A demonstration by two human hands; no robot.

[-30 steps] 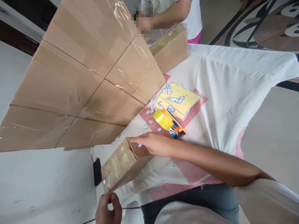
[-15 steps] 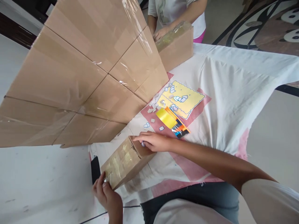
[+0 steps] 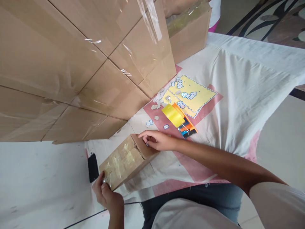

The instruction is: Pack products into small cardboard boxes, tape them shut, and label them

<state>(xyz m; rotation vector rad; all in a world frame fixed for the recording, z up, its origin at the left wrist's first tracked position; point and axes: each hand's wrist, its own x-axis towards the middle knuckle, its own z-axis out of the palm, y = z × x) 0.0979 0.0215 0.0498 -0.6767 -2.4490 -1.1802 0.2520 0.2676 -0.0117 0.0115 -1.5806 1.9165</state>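
A taped cardboard box lies slanted on the cloth-covered table in front of me. At its near left end, my left hand grips the corner, thumb on the near side and fingers on the far side. My right hand rests at the opposite end, fingers bent against the cardboard. A small pale piece shows under the right fingertips, mostly hidden. Several small pale cut pieces are scattered past my right hand, close to a yellow tape roll.
A tall wall of taped cardboard stands at the left. Behind the tape roll lies a yellow sheet with small pieces on it. A black phone-like object is at the left table edge. Another person's hand is by a farther box.
My view has shifted closer to the cardboard wall. The right index finger, stretched along the box end before, is now more bent. My left hand keeps its hold on the box.
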